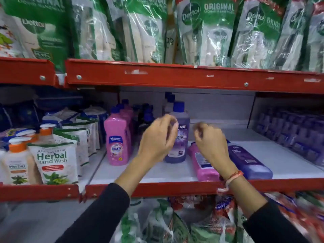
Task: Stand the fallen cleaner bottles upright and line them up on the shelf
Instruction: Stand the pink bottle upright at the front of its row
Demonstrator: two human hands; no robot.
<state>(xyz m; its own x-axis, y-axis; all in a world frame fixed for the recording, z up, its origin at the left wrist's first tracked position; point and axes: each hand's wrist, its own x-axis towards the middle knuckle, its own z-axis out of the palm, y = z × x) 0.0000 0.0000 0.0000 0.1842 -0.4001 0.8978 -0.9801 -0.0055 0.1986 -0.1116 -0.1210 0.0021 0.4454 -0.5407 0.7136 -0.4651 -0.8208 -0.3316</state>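
- A white shelf board (157, 171) with a red metal front lip runs across the middle of a shop rack, lit bright and cool.
- An upright purple cleaner bottle with a blue cap (178, 137) stands near the middle of that board; everything below is placed from it.
- Just to its right a pink plastic cleaner bottle (203, 165) lies flat on its side, its base toward the front lip.
- Further right, beside the pink one, a dark purple cleaner bottle (249, 162) also lies flat, label up.
- To the left of the upright bottle stands a pink bottle with a blue cap (118, 142), with more pink and dark bottles in a row behind it.
- The left hand (157, 139) hovers in front of the upright bottle, fingers (171, 120) curled narrow; blur hides whether they touch it.
- The right hand (211, 142) hangs above the fallen pink bottle, fingers bent inward and close together, holding nothing that I can see.
- A red thread band (234, 176) circles the right wrist; both arms wear black sleeves.
- Far left of the upright bottle sit white herbal hand wash pouches (54, 162) and orange-collared pump bottles (17, 162).
- Above, green and white refill packs (206, 30) crowd the upper shelf.
- Far right, purple wrapped packs (298, 130) are stacked in rows.
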